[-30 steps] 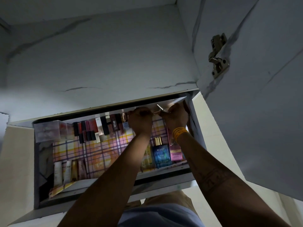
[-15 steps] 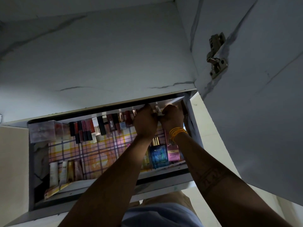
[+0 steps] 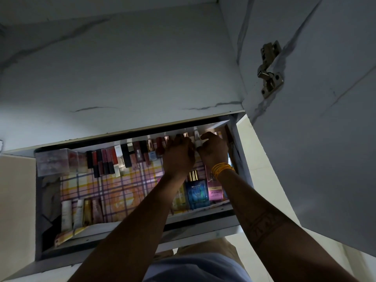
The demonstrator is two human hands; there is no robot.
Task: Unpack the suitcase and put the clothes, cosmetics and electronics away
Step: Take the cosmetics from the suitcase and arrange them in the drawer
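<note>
Both hands, the left hand [image 3: 179, 154] and right hand [image 3: 213, 150], curl their grip on a small bottle [image 3: 196, 139] at the drawer [image 3: 234, 208] back row, probably needing gentle upright release.

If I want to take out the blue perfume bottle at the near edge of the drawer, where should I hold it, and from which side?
Grip the blue perfume bottle across its flat, square body, coming from above. Its gold cap looks narrow and might pull off. The pink box sits close on its right and a yellowish bottle on its left, so side access looks tight.
</note>
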